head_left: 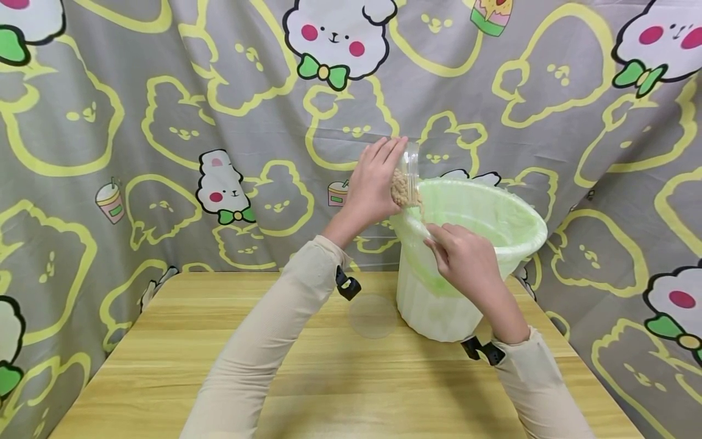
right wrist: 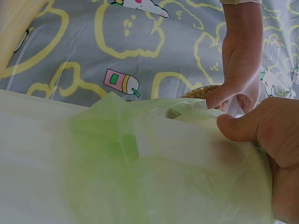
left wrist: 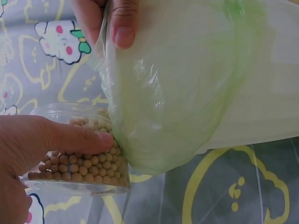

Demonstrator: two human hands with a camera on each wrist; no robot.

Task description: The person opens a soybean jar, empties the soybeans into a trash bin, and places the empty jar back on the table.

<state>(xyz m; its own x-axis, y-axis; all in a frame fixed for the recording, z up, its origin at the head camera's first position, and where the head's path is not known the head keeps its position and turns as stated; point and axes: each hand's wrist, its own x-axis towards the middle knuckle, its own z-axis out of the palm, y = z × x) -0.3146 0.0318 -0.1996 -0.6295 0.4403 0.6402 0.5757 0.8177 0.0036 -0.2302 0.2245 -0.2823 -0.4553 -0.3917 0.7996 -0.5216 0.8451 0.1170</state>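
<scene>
My left hand [head_left: 375,183] grips a clear plastic jar [left wrist: 70,186], tipped on its side with its mouth toward the bin. Small round beige balls [left wrist: 86,168] lie along its lower side, and some spill from the mouth at the bin's rim in the head view. The white ribbed bin [head_left: 433,311] stands tilted. A thin pale-green bag [left wrist: 173,107] lines it and folds down over its outside. With my right hand [head_left: 466,259] I hold the near rim, thumb [right wrist: 233,127] outside on the bag and the other fingers mostly hidden.
A faint, clear round disc [head_left: 373,317] lies on the wood-grain table [head_left: 230,353], left of the bin's base. Behind the table hangs a grey curtain [head_left: 263,146] with cartoon prints, close to the bin. Each wrist wears a black strap mount [head_left: 347,283].
</scene>
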